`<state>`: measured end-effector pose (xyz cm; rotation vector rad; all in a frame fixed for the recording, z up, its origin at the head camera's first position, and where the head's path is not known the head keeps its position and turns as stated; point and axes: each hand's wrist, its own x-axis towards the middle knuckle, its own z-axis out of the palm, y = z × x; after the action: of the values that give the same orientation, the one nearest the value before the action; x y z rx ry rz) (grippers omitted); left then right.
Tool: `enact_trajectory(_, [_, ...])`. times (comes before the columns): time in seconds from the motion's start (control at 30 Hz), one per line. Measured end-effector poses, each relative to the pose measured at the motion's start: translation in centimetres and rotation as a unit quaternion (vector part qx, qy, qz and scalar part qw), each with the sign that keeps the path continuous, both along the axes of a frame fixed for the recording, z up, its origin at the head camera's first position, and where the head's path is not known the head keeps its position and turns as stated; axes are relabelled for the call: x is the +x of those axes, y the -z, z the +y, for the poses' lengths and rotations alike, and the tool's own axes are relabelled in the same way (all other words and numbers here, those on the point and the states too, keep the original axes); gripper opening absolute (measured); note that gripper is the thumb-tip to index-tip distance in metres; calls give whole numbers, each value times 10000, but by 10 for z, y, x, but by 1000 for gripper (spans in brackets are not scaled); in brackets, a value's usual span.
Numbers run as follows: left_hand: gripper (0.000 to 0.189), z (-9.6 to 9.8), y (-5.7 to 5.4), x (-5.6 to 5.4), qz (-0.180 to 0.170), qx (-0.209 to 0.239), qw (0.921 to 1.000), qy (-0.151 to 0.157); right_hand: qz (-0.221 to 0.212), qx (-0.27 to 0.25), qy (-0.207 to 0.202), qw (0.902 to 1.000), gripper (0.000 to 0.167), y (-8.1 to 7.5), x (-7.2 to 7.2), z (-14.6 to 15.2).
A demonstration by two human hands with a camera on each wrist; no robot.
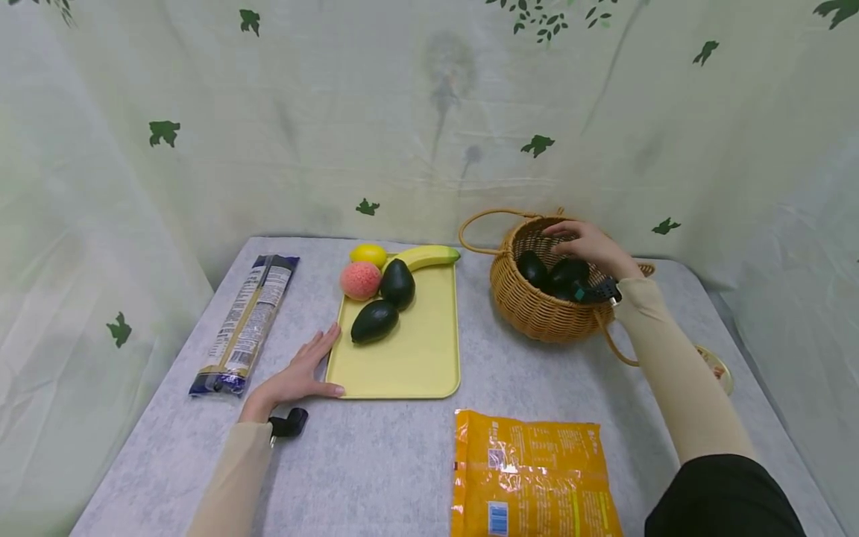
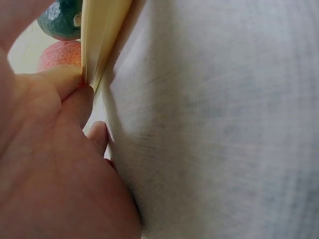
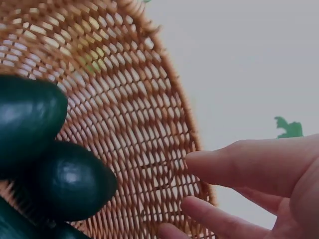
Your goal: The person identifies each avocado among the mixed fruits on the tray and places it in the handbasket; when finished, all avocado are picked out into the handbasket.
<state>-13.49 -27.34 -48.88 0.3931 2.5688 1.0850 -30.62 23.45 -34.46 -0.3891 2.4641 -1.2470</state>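
My left hand (image 1: 300, 377) lies at the left edge of a yellow tray (image 1: 423, 365), fingers stretched and fingertips against its side. On the tray are two dark green avocados (image 1: 374, 321), a pink textured ball (image 1: 361, 280), a lemon (image 1: 368, 255) and a banana (image 1: 429, 257). Over the mouth of a wicker basket (image 1: 537, 321), my right hand (image 1: 593, 247) hangs with loosely bent fingers and nothing between them. Inside the basket sit several avocados (image 3: 75, 181), apart from the right fingertips in the right wrist view.
A long blue-and-gold packet (image 1: 248, 324) lies left of the tray. At the front of the table is an orange bag (image 1: 533, 477). A small round container (image 1: 715, 369) shows partly behind the right forearm. A pale curtain (image 1: 403, 112) with leaf prints hangs behind the table.
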Motion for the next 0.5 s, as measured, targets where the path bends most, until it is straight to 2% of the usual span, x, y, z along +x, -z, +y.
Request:
enact_trajectory(0.2, [113,1,-1,1,6,53,10000,33,-170,-686,-9,9975,45,-8,10,-1])
enact_trajectory(0.33, [114,1,-1,0,-3,0,10000,8,-282,-1279,20,9914,46,-14,19,-6])
enact_trajectory(0.5, [114,2,-1,-1,33,20,10000,47,-247,-1782,-169,9835,49,-18,29,-20])
